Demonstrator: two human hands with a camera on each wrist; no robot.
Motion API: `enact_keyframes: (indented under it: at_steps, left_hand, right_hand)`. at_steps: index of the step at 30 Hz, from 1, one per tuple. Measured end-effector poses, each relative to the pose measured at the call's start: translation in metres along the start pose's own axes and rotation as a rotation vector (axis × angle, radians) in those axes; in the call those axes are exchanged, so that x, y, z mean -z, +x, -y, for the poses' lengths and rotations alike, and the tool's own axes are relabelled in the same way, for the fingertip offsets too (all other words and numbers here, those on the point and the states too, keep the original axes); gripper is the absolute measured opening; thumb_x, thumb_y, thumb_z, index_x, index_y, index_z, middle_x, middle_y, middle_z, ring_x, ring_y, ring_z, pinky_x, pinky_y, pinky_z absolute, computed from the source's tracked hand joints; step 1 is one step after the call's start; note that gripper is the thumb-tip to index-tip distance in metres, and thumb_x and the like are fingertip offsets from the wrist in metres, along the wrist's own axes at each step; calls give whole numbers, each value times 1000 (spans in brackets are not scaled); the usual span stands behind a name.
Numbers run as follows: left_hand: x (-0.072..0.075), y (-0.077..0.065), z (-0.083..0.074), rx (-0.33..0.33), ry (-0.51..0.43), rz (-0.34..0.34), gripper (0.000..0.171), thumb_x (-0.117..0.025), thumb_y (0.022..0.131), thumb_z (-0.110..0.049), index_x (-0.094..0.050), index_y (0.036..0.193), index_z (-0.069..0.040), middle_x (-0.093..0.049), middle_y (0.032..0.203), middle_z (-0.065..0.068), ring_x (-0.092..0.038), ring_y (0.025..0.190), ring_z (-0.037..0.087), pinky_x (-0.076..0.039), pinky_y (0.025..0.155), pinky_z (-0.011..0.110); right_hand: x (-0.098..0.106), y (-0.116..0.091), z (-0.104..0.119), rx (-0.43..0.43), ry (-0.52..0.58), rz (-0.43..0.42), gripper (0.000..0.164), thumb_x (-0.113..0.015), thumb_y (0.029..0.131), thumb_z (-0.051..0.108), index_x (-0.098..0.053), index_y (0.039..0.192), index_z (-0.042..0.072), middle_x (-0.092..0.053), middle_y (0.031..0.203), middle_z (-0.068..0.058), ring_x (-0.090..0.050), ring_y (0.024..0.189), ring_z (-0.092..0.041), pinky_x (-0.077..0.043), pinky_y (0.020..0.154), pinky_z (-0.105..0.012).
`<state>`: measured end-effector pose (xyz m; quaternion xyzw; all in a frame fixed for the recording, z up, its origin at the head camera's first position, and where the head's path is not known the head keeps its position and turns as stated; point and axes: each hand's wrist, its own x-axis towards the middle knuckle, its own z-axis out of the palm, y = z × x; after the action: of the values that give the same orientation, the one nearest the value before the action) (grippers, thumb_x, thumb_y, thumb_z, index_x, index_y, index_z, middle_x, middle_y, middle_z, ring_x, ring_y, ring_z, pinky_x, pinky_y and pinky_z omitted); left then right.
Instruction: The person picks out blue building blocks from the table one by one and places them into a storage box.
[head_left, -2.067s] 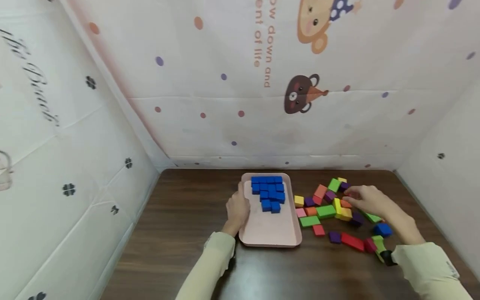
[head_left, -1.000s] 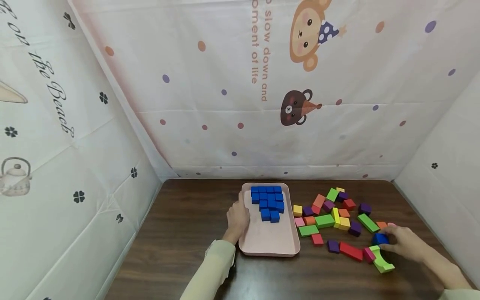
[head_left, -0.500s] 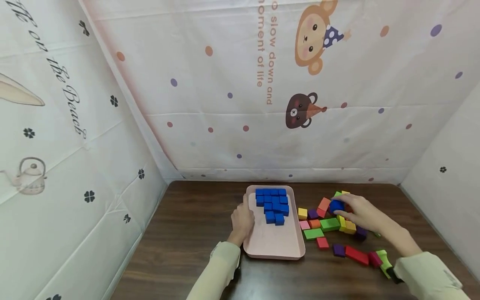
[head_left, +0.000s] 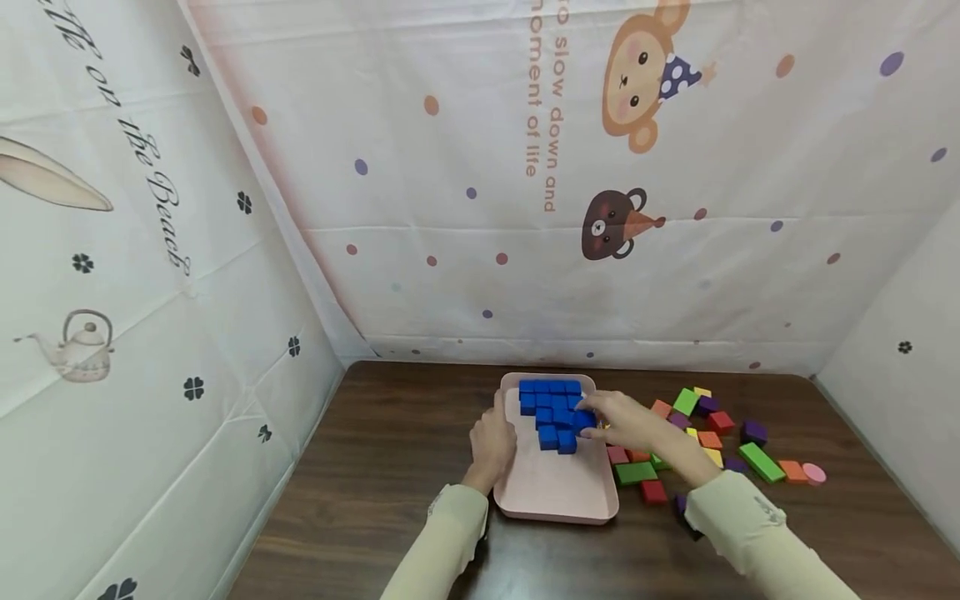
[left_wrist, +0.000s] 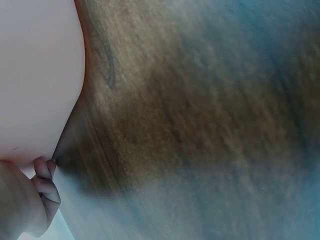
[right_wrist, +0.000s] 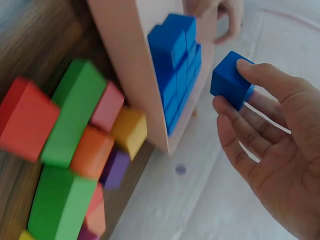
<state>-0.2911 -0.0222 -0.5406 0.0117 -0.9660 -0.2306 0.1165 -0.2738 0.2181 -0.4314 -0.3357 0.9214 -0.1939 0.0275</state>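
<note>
A blue cube (right_wrist: pixel 231 80) is pinched between the thumb and fingers of my right hand (head_left: pixel 630 422). In the head view this hand is over the right side of the pink tray (head_left: pixel 555 492). The right wrist view shows the cube apart from the blue blocks (right_wrist: pixel 175 45) in the tray. Those blocks stand in uneven rows toward the tray's far end. My left hand (head_left: pixel 492 442) holds the tray's left edge; in the left wrist view its curled fingers (left_wrist: pixel 46 187) meet the rim.
Right of the tray lie loose blocks of several colours, among them a green block (head_left: pixel 761 462), a red block (head_left: pixel 654 492) and a pink round piece (head_left: pixel 814 473). My right forearm covers part of them. A printed cloth wall (head_left: pixel 480 283) rises behind the wooden table (head_left: pixel 360 467).
My right hand moved from the loose blocks to the far right, where it took the blue cube, and carried it left to the tray. My left hand stayed at the tray's edge.
</note>
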Motion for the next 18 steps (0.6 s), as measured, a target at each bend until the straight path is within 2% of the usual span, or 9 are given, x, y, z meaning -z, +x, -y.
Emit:
enact_keyframes:
  at_steps: [4,7,12,18]
  left_hand:
    - [-2,-1,-1,3,0,4,57,-65,94,-6,-43,146,-13,-51,61,3,-45,47,13,-42,46,27]
    - [-3,-2,0,8,2,8,58,-66,93,-7,-44,146,-13,-51,62,3,-46,47,13,-43,47,28]
    - [-3,-1,0,10,-4,12,58,-67,94,-8,-44,146,-14,-51,62,2,-46,48,12,-43,48,26]
    - [-1,0,0,1,-8,-15,58,-68,93,-7,-46,145,-12,-47,59,0,-45,47,11,-42,47,25]
  right_hand:
    - [-13,9,6,-90,-40,87,37,-81,87,16,-70,118,-1,-71,120,-20,-72,100,-29,-60,87,-44]
    - [-21,12,7,-130,-106,127,35,-83,85,14,-71,114,-1,-72,117,-21,-72,105,-33,-59,89,-47]
    - [-25,16,10,-166,-175,143,33,-84,83,12,-72,111,-1,-71,112,-19,-72,100,-32,-60,86,-48]
    - [-24,21,14,-186,-245,166,26,-85,81,8,-69,100,-1,-68,97,-16,-66,80,-23,-61,78,-46]
